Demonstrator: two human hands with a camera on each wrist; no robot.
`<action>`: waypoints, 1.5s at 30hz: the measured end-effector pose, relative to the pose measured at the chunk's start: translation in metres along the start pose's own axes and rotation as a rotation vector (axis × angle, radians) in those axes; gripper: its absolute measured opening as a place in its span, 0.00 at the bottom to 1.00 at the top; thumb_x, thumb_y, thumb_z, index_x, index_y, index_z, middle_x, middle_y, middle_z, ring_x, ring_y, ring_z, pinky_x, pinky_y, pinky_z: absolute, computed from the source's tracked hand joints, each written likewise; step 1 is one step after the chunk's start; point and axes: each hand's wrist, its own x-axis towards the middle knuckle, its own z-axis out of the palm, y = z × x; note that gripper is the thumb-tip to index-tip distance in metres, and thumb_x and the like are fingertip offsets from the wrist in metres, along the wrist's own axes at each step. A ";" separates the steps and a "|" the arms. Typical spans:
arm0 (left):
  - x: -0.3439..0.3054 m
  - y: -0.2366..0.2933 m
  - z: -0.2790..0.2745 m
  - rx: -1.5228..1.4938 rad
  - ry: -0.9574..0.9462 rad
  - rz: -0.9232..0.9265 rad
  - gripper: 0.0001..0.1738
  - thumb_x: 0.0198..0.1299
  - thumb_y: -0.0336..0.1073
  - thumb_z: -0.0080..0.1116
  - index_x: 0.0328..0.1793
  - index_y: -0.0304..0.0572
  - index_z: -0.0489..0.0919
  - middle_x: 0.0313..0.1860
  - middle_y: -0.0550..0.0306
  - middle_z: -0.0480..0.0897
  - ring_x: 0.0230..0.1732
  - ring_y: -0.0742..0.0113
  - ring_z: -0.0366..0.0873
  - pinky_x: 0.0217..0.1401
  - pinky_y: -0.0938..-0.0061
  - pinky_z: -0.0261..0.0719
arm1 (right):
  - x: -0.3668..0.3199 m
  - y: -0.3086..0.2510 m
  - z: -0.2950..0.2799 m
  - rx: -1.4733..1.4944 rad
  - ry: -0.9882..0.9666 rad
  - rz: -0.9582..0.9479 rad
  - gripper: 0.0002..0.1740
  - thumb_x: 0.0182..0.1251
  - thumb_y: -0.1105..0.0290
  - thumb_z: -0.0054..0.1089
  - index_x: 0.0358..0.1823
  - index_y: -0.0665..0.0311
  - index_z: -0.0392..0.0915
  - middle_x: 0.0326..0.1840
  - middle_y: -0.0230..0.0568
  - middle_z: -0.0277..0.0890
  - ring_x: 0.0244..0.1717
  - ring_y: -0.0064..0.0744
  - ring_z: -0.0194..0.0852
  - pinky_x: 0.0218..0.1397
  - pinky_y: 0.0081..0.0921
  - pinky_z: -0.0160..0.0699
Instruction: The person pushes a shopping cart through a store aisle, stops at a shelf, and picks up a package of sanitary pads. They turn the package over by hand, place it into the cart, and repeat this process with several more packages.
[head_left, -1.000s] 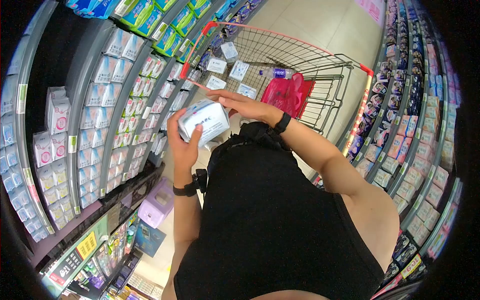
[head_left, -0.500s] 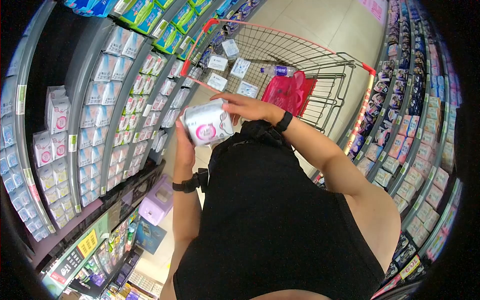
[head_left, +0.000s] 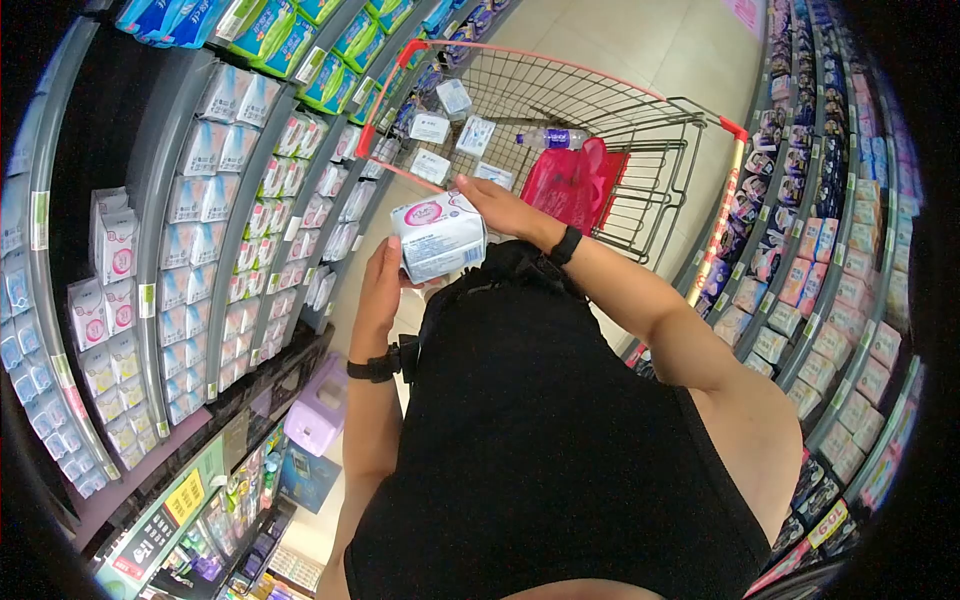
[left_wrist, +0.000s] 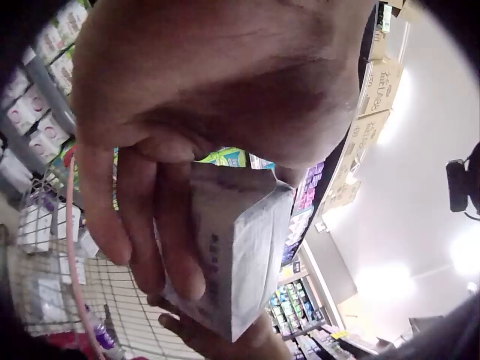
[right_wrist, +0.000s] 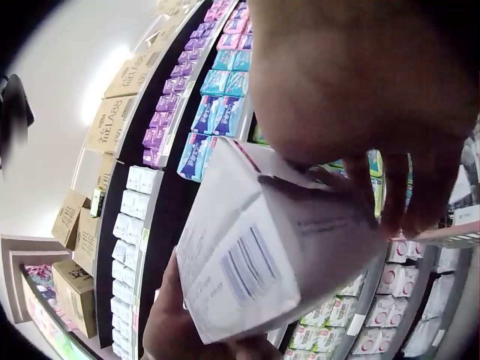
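Observation:
A white pack of sanitary pads [head_left: 440, 235] with a pink circle and printed text is held between both hands in front of the black top. My left hand [head_left: 378, 288] grips its left side, and the left wrist view shows several fingers lying along a face of the pack [left_wrist: 247, 247]. On the far right side, my right hand [head_left: 508, 212] holds the pack with the thumb at its upper edge. In the right wrist view a barcode shows on the pack's side [right_wrist: 247, 270].
A wire shopping cart with red corners [head_left: 735, 130] stands just ahead, holding several white packs [head_left: 430, 127], a purple-labelled bottle [head_left: 556, 138] and a pink bag [head_left: 570, 185]. Shelves of packs [head_left: 210, 145] line both sides. A lilac plastic container [head_left: 315, 415] sits at lower left.
The pack has been turned over in the hands, from a text side to the pink-circle face, then tilted to show a printed side too. It has shifted slightly right.

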 end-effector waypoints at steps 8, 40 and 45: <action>0.011 0.001 0.005 -0.116 0.125 -0.063 0.36 0.79 0.61 0.34 0.67 0.33 0.73 0.51 0.48 0.85 0.44 0.62 0.86 0.42 0.72 0.83 | -0.019 -0.020 0.004 0.372 -0.087 -0.271 0.33 0.73 0.59 0.61 0.75 0.61 0.61 0.65 0.43 0.72 0.64 0.35 0.73 0.69 0.33 0.72; 0.001 -0.040 -0.057 -0.141 0.127 0.083 0.13 0.74 0.44 0.51 0.54 0.46 0.79 0.49 0.61 0.83 0.50 0.72 0.78 0.50 0.75 0.73 | 0.014 0.198 -0.133 0.890 0.798 0.421 0.62 0.57 0.32 0.62 0.81 0.64 0.44 0.59 0.51 0.73 0.44 0.47 0.73 0.42 0.41 0.75; -0.010 -0.050 -0.094 -0.170 0.136 0.113 0.14 0.74 0.45 0.51 0.54 0.46 0.79 0.47 0.62 0.83 0.49 0.72 0.78 0.51 0.74 0.73 | 0.047 0.184 -0.101 0.817 0.905 0.506 0.51 0.56 0.28 0.59 0.70 0.60 0.63 0.57 0.50 0.74 0.46 0.46 0.73 0.46 0.44 0.75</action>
